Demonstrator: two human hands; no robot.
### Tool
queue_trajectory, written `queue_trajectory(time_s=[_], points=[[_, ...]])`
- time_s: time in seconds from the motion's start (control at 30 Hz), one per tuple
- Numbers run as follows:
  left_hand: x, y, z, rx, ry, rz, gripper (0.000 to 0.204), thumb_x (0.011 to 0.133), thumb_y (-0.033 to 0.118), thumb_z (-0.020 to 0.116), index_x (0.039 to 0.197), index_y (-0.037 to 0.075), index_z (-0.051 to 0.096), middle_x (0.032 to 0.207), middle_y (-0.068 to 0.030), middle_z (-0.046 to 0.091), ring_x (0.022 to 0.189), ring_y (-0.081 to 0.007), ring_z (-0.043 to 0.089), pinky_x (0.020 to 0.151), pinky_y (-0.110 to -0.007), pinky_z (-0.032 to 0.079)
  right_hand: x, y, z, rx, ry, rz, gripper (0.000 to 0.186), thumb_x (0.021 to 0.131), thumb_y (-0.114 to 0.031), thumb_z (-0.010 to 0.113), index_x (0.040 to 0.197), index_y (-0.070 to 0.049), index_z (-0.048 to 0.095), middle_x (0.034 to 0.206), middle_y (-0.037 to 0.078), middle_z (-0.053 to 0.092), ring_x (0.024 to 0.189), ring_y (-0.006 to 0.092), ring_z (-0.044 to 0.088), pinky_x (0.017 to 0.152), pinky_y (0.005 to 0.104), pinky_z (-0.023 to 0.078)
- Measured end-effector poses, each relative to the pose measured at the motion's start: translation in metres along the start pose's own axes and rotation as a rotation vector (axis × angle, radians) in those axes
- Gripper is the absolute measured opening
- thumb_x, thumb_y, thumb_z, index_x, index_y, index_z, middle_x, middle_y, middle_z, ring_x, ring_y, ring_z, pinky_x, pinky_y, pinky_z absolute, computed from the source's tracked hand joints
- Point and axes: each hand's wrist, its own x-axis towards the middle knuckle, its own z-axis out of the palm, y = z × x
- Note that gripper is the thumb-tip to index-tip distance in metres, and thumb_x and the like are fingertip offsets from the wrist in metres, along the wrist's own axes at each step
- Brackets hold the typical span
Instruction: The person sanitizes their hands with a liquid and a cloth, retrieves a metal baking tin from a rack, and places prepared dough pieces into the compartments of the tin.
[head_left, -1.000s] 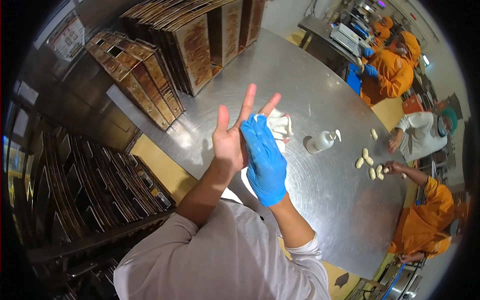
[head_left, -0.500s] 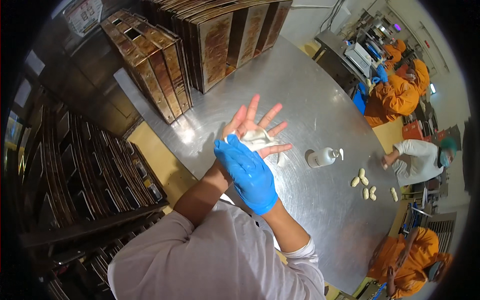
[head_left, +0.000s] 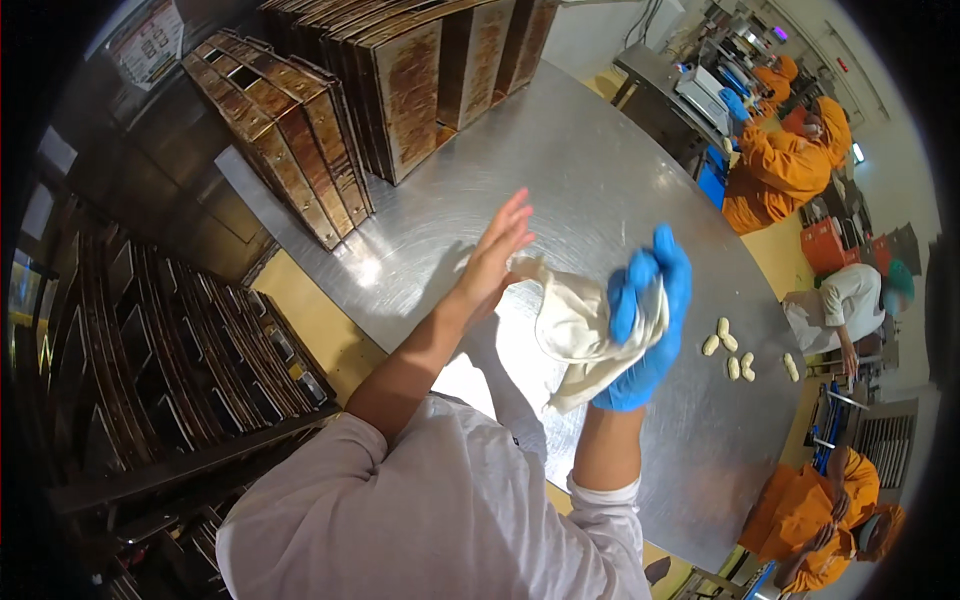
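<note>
Polished grey steel tabletop across the middle, bending away toward the rim! Over it, two hands. What's the grip?

— It's the blue-gloved right hand doing the holding: fingers curled and blurred, clutching a soft, creamy-white cloth. That cloth hangs over the steel between the two hands, part of it tucked out of sight behind the blue fingers.

— And the bare left hand?

— Seen edge-on, fingers stretched out, right beside the cloth's end. Its thumb side is hard to read, so whether it pinches the fabric, nobody can tell from here.

— Up at the back, rust-brown rectangular metal pans stand packed together, tops sliced off by the upper edge. Over on the left, a dark loaded rack sinks into the black rim.

— Far right, small pale peanut-shaped pieces lie loosely grouped on the steel, too small to identify. Past them, a white-clad worker in a green cap; lower down, an orange-clad worker, hands hard to make out.
</note>
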Motion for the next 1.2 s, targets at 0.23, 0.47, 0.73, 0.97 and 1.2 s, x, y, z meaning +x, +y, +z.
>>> queue_trajectory(time_s=[0.23, 0.47, 0.73, 0.97, 1.2], points=[[-0.011, -0.023, 0.025, -0.486, -0.274, -0.139, 0.065, 0.099, 0.055, 0.029, 0.152, 0.02, 0.021, 0.154, -0.0224, 0.021, 0.143, -0.0402, 0.019, 0.103, -0.056, 0.033, 0.009, 0.089, -0.003, -1.396, -0.387, -0.434, 0.01, 0.078, -0.011, 0.069, 0.079, -0.003, 0.062, 0.077, 0.011, 0.055, 0.07, 0.0287, 0.055, 0.073, 0.0383, 0.046], [-0.014, -0.001, 0.037, -0.929, -0.381, -0.069, 0.067, 0.095, 0.065, 0.025, 0.152, 0.032, 0.015, 0.155, -0.0265, 0.012, 0.143, -0.0435, 0.013, 0.111, -0.061, 0.02, -0.006, 0.081, -0.006, -1.137, -0.791, -0.488, 0.013, 0.061, -0.005, 0.069, 0.066, -0.004, 0.057, 0.073, 0.012, 0.052, 0.068, 0.0309, 0.055, 0.06, 0.0415, 0.043], [-0.019, 0.017, 0.05, -0.784, -0.31, -0.144, 0.073, 0.094, 0.065, 0.028, 0.154, 0.026, 0.012, 0.153, -0.0288, 0.017, 0.142, -0.0464, 0.017, 0.113, -0.059, 0.02, 0.004, 0.039, -0.047, -1.463, -0.638, -0.361, 0.016, 0.063, -0.003, 0.069, 0.073, -0.005, 0.057, 0.078, 0.011, 0.05, 0.072, 0.0301, 0.052, 0.062, 0.0399, 0.041], [-0.022, 0.031, 0.059, -0.64, -0.425, -0.056, 0.08, 0.093, 0.067, 0.029, 0.154, 0.021, 0.009, 0.157, -0.0174, 0.016, 0.144, -0.0336, 0.018, 0.117, -0.048, 0.013, 0.03, 0.018, -0.048, -1.317, -0.021, -0.414, 0.016, 0.074, -0.003, 0.069, 0.084, -0.003, 0.057, 0.082, 0.015, 0.053, 0.071, 0.0328, 0.055, 0.064, 0.0414, 0.045], [0.012, 0.035, 0.024, -0.738, -0.362, 0.013, 0.064, 0.094, 0.065, 0.029, 0.151, 0.041, 0.013, 0.16, -0.0107, 0.002, 0.145, -0.035, 0.009, 0.111, -0.068, 0.005, -0.062, 0.087, -0.021, -1.322, -0.837, -0.143, 0.025, 0.076, -0.019, 0.074, 0.095, -0.009, 0.061, 0.083, 0.013, 0.06, 0.076, 0.0325, 0.064, 0.064, 0.0408, 0.051]])
